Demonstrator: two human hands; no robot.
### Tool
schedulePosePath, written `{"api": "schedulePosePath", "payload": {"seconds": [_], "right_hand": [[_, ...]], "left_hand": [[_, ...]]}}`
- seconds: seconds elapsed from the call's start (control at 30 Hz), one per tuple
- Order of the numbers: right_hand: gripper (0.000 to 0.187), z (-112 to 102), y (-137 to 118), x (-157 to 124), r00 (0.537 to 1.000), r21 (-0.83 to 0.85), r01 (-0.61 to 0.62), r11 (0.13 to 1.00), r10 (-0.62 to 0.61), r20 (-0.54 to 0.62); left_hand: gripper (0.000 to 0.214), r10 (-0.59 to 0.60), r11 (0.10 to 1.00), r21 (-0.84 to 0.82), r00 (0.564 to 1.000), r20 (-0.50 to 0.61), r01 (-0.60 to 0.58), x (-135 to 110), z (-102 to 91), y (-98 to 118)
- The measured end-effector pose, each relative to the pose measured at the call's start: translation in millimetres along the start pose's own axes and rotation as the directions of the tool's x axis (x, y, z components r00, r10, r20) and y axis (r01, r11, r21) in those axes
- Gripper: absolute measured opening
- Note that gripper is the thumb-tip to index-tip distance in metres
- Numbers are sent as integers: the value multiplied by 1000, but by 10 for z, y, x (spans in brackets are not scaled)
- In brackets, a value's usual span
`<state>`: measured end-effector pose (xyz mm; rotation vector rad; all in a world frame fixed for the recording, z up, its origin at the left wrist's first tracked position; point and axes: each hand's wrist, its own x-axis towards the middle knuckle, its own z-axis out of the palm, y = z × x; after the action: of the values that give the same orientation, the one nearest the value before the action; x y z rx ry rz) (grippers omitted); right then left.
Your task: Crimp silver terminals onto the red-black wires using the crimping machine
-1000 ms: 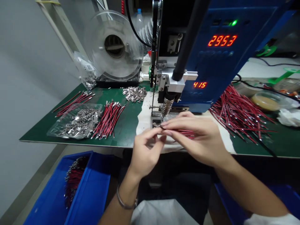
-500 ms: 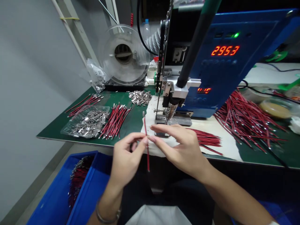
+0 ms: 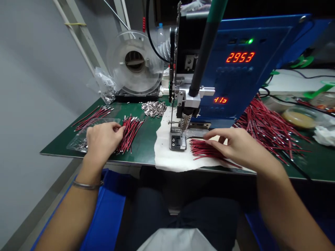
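My left hand (image 3: 104, 139) is over the right side of a clear bag of small metal parts (image 3: 83, 145), beside a bundle of red wires with metal ends (image 3: 130, 134). Its thumb and fingers are curled together at the wires' left edge; whatever they hold is hidden. My right hand (image 3: 231, 144) hovers over another bundle of red wires (image 3: 202, 149) lying on white paper (image 3: 167, 160). Its thumb and forefinger are slightly apart at the wires, with nothing visible between them. Left of this bundle is the small black block with a metal piece (image 3: 178, 142), under the machine's spring-wrapped tip (image 3: 185, 122).
The blue machine (image 3: 235, 83) with red digits stands mid-table. A large tangle of red wires (image 3: 269, 129) lies to its right. Loose metal parts (image 3: 154, 108), a few red wires (image 3: 92, 116) and a clear reel (image 3: 110, 52) are left of it. A blue bin (image 3: 111, 209) stands below.
My hands have parted from the single red wire they held together in front. The left moved left to the wire bundle, the right moved right over the other bundle. The view shifted slightly.
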<state>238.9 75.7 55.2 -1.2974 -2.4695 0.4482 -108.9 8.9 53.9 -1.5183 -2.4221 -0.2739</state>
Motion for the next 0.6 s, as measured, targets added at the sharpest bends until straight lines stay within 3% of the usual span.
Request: {"api": "schedulePosePath", "payload": {"seconds": [0.1,0.17,0.27,0.4,0.5,0.6], "right_hand": [[20,-32,60,60,998,-81,46,996,-43,40],[20,-31,64,86,989,-89,126,988,-118,87],[18,-18,41,96,967,-81,212,974,-197,163],[12,-20,-3,72,941,-26,260,965,-247,230],[14,-10,-37,54,912,25,297,955,-291,289],[16,36,-60,56,892,19,322,946,-310,328]], "left_hand": [[40,-26,997,-71,992,-122,17,-41,-70,-78],[40,-100,992,-88,985,-144,88,-40,-115,-198],[41,-226,974,-14,974,-13,226,21,-133,-447],[42,-231,973,49,952,201,226,142,-56,-733],[37,-207,977,-2,943,260,215,208,20,-821],[27,-205,975,-35,947,249,221,244,72,-836]]}}
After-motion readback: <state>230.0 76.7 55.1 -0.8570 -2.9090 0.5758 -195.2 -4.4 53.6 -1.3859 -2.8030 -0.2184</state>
